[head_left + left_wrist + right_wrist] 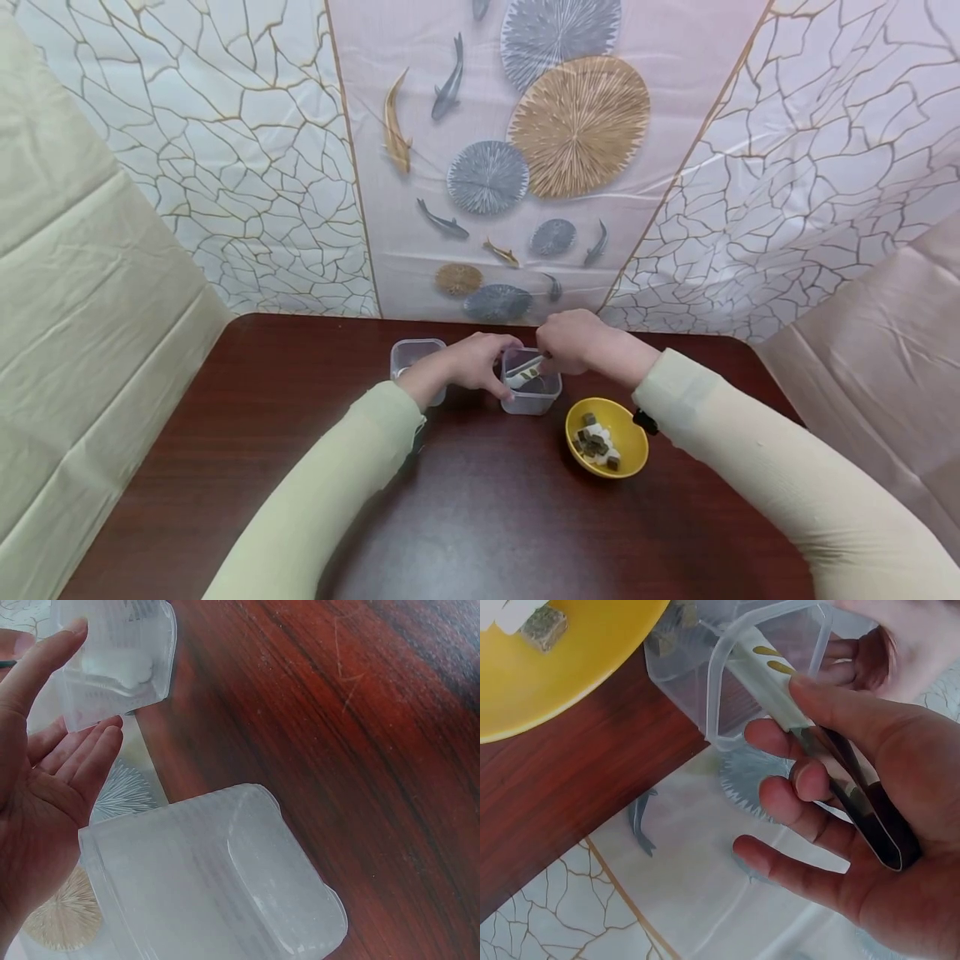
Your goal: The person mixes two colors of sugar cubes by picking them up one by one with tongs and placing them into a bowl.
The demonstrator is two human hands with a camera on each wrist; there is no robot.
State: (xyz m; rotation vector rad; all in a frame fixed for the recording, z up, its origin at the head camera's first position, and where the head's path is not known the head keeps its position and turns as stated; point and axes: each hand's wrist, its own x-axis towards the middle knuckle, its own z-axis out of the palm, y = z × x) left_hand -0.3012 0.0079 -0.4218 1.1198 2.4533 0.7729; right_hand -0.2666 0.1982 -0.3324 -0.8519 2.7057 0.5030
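My left hand (pixel 477 362) holds a clear plastic container (pixel 528 406) by its left side, with the thumb on one wall and the fingers against another. From the right, my right hand (pixel 573 342) grips metal tongs (pixel 847 791) between thumb and fingers, their bend against the palm. The tongs' pale, leaf-patterned arms reach down into the container. A white shape (pixel 124 667) shows through the container's wall in the left wrist view. In the right wrist view, brownish cubes (pixel 664 634) appear through the clear plastic; whether they lie inside it I cannot tell.
A yellow bowl (pixel 636 433) with brown cubes and white pieces stands below my right forearm. Another clear container (pixel 417 342) sits to the left, partly under my left wrist. Behind the dark wooden table (pixel 480 500) hangs a patterned cloth (pixel 487 250).
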